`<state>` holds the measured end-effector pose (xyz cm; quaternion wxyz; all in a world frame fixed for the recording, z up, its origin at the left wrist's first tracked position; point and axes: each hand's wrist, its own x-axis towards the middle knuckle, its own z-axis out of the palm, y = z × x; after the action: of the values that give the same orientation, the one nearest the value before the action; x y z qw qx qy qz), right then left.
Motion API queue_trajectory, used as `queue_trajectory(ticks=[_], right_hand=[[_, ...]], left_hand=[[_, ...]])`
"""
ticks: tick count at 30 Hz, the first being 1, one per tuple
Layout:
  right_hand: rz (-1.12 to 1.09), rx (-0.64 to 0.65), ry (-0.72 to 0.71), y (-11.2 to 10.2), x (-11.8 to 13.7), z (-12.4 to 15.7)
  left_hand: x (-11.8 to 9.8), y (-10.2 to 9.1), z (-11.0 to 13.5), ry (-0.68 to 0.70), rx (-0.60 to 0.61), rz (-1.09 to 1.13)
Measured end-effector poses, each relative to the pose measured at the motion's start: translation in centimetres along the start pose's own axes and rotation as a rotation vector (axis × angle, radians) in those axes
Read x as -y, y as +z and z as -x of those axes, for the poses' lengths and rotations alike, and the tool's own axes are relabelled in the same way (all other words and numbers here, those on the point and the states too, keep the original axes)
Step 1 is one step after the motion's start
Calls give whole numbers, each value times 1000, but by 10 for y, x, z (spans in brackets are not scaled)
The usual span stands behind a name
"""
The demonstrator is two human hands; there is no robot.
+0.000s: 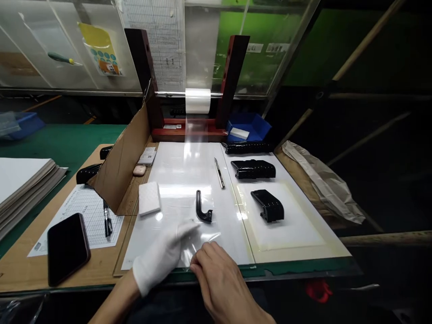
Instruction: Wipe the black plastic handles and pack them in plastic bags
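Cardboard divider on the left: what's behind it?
Behind the cardboard divider, a glossy black part and another black piece stick out; whatever the cardboard covers can't be seen.

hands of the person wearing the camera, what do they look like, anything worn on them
The left hand wears a plain white glove that ends around the wrist, with no visible markings. The right hand is bare, with no ring or watch visible. No sleeves show on either visible forearm.

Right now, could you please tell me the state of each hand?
Left hand: gloved, open, beside the clear plastic film.
Right hand: bare, closed, apparently pinching the clear plastic film.
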<state>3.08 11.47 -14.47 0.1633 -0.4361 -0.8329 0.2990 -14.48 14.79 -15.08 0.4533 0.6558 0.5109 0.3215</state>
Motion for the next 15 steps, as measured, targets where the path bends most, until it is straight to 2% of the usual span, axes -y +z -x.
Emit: queue_trajectory(ticks=[2, 4, 6, 9, 11, 15], right_hand=[[-51, -15, -14, -13, 1, -7], [-137, -35, -35, -27, -2, -14], [-275, 20, 16, -40, -9, -21], [-487, 130, 222, -54, -28, -33], [-583, 56, 305, -57, -41, -44], [-649, -142, 328, -50, -62, -72]], left_hand=[[-4, 0, 13, 119, 130, -47], [-5, 0, 19, 163, 146, -75], [-1, -1, 19, 82, 84, -10], [6, -5, 13, -121, -35, 140], [7, -8, 4, -210, -132, 189], [1, -12, -27, -239, -336, 108]])
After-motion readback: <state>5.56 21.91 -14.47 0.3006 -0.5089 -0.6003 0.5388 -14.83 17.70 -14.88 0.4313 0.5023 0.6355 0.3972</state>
